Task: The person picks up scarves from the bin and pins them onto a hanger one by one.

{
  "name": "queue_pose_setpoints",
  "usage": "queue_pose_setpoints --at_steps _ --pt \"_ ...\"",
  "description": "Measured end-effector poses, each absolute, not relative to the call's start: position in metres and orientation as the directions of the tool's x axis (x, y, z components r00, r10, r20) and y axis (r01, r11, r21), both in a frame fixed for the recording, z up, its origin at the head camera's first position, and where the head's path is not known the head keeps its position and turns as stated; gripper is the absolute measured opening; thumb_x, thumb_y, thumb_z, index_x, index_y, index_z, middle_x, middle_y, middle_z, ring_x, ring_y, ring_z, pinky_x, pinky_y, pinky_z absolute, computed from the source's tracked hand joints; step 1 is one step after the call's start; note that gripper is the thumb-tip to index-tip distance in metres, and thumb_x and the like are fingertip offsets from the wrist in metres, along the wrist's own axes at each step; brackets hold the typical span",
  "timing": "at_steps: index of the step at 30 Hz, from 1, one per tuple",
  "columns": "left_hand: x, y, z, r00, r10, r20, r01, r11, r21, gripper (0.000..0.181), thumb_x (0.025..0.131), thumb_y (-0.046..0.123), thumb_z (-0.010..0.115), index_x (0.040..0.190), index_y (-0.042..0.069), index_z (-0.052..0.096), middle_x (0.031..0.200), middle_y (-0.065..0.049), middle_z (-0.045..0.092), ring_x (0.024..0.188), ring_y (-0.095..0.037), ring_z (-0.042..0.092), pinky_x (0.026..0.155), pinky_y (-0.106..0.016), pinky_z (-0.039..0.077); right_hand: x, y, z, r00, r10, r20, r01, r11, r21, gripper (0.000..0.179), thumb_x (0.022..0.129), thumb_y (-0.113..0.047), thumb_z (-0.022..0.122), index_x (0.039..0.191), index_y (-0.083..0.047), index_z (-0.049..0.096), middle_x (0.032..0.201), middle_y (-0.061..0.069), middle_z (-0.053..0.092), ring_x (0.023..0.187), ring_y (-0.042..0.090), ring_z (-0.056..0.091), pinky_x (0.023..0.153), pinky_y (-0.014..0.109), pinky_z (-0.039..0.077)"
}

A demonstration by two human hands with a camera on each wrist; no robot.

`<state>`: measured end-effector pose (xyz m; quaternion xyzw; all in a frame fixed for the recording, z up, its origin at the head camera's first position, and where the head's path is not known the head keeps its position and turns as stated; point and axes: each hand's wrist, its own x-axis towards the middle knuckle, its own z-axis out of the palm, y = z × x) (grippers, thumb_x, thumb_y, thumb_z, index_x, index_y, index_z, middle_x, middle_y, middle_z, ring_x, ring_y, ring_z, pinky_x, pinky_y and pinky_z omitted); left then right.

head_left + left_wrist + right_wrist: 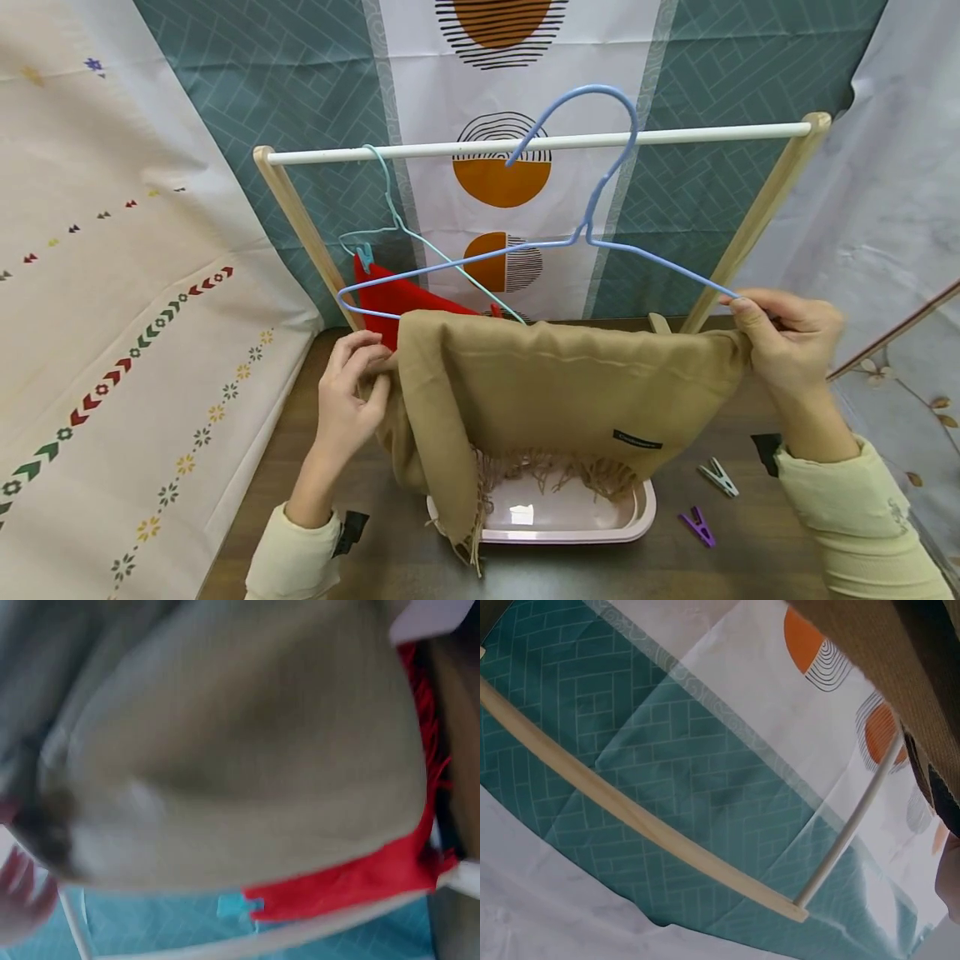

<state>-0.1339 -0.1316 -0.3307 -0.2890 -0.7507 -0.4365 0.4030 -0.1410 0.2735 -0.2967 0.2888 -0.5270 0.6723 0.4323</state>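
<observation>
A person's right hand [795,342] grips the end of a blue hanger [591,212] and the corner of a tan fringed scarf [555,375], while the left hand [351,392] pinches the cloth's opposite edge. The scarf drapes over the hanger's lower bar, short of its bare left end. That uneven drape looks the likeliest trouble: should the left hand let go early, the folds could slide off into the pale pink basin [570,537] below. The hook is not seated on the white rail [712,134] behind; a careless tilt could snag the mint hanger [397,220] or red cloth [384,298]. A purple clothespin [699,527] and a pale clothespin [720,477] lie on the bench [405,558].
</observation>
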Motion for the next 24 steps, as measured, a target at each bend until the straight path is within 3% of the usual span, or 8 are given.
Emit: queue_pose_setpoints --at_steps 2,3,5,8,11,15,19,24 --pt "-0.133 -0.126 -0.338 -0.427 -0.003 0.904 0.791 0.483 0.375 0.007 0.074 -0.008 0.053 0.075 -0.009 0.060 0.076 -0.022 0.054 0.069 -0.026 0.048 0.063 -0.021 0.039 -0.141 0.272 -0.298 -0.458 0.261 0.850 -0.885 -0.052 -0.462 0.008 0.072 0.016 0.060 0.065 0.020 0.062 0.053 0.004 0.061 0.036 0.001 0.029 0.038 0.011 0.020" --pt "-0.133 -0.124 -0.342 -0.406 -0.031 0.913 0.789 0.492 0.368 0.010 0.077 0.000 0.055 0.073 -0.007 0.061 0.072 -0.019 0.054 0.066 -0.025 0.047 0.060 -0.022 0.038 -0.141 0.272 -0.298 -0.457 0.254 0.852 -0.886 -0.049 -0.461 0.009 0.072 0.016 0.061 0.065 0.020 0.062 0.054 0.005 0.062 0.035 0.001 0.029 0.038 0.011 0.020" --pt "-0.133 -0.120 -0.351 -0.422 -0.054 0.905 0.783 0.482 0.394 0.025 0.082 0.017 0.059 0.071 -0.005 0.061 0.064 -0.012 0.053 0.058 -0.022 0.045 0.054 -0.021 0.036 -0.142 0.271 -0.298 -0.452 0.243 0.858 -0.889 -0.041 -0.457 0.012 0.073 0.013 0.064 0.065 0.021 0.061 0.056 0.005 0.063 0.036 0.001 0.029 0.038 0.011 0.020" --pt "-0.133 -0.114 -0.357 -0.562 -0.019 0.827 0.725 0.471 0.503 0.027 0.081 0.026 0.065 0.070 0.001 0.063 0.060 -0.005 0.056 0.054 -0.018 0.048 0.049 -0.021 0.037 -0.142 0.268 -0.298 -0.444 0.236 0.865 -0.893 -0.039 -0.448 0.016 0.074 0.010 0.067 0.065 0.021 0.061 0.059 0.005 0.065 0.036 0.000 0.029 0.039 0.010 0.019" --pt "-0.133 -0.107 -0.356 -0.728 -0.024 0.685 0.619 0.407 0.672 0.016 0.080 0.012 0.067 0.070 0.000 0.064 0.059 -0.003 0.059 0.052 -0.013 0.053 0.047 -0.020 0.043 -0.142 0.265 -0.298 -0.444 0.238 0.864 -0.893 -0.043 -0.447 0.016 0.073 0.009 0.068 0.064 0.020 0.061 0.062 0.006 0.066 0.037 0.001 0.031 0.040 0.010 0.021" --pt "-0.131 -0.104 -0.342 -0.919 -0.013 0.394 0.394 0.020 0.919 0.011 0.089 0.003 0.052 0.084 -0.004 0.060 0.067 -0.002 0.059 0.058 -0.010 0.058 0.053 -0.022 0.048 -0.142 0.263 -0.300 -0.455 0.250 0.855 -0.886 -0.035 -0.461 0.016 0.074 0.008 0.068 0.065 0.020 0.062 0.063 0.005 0.066 0.037 0.000 0.029 0.039 0.010 0.019" --pt "-0.132 -0.108 -0.325 -0.974 0.125 0.188 0.145 -0.293 0.945 0.016 0.096 0.011 0.040 0.098 0.005 0.055 0.080 0.000 0.058 0.071 -0.010 0.058 0.064 -0.023 0.049 -0.141 0.264 -0.306 -0.486 0.276 0.829 -0.865 -0.016 -0.501 0.012 0.074 0.012 0.065 0.065 0.019 0.062 0.059 0.002 0.065 0.038 0.000 0.031 0.039 0.011 0.020" --pt "-0.140 -0.112 -0.313 -0.958 0.250 0.143 0.082 -0.239 0.968 0.018 0.094 0.010 0.048 0.083 0.010 0.062 0.072 0.002 0.062 0.064 -0.009 0.061 0.057 -0.023 0.050 -0.141 0.266 -0.317 -0.518 0.292 0.804 -0.846 -0.038 -0.531 0.011 0.075 0.014 0.063 0.066 0.022 0.060 0.056 0.002 0.062 0.042 0.003 0.037 0.041 0.012 0.024"
